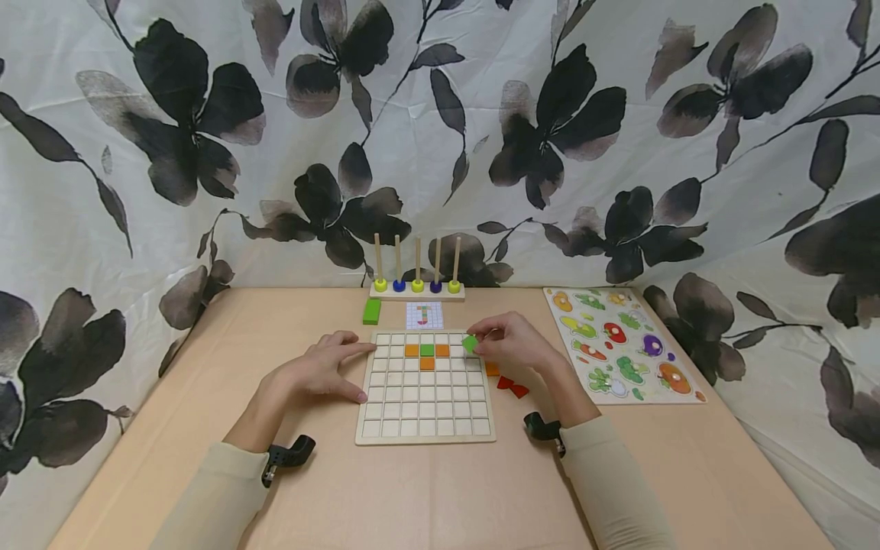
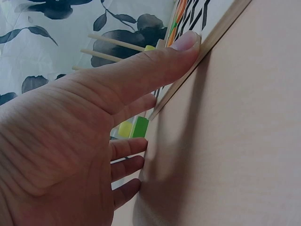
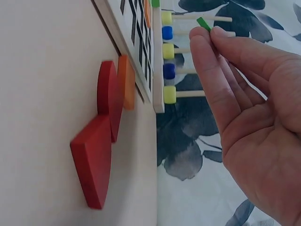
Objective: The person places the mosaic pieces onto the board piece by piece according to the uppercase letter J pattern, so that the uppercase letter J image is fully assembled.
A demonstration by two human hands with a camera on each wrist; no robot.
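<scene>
A wooden grid board (image 1: 392, 428) lies flat in front of me. Near its top, one green square tile (image 1: 427, 350) sits between two orange tiles (image 1: 412, 351), and a third orange tile (image 1: 427, 364) lies just below the green one. My left hand (image 1: 312, 370) touches the board's left edge, thumb and index finger spread apart. Above the upper right corner of the board, my right hand (image 1: 514, 341) pinches a small green piece (image 1: 470, 344) between thumb and fingertips. Beside the board's right edge lie red pieces (image 3: 94, 160) and an orange piece (image 3: 126, 82).
Behind the board lies a small pattern card (image 1: 425, 315), with a green block (image 1: 371, 312) to its left. A peg stand (image 1: 417, 294) with yellow and blue rings is at the table's back edge. On the right lies a vegetable picture board (image 1: 580, 386).
</scene>
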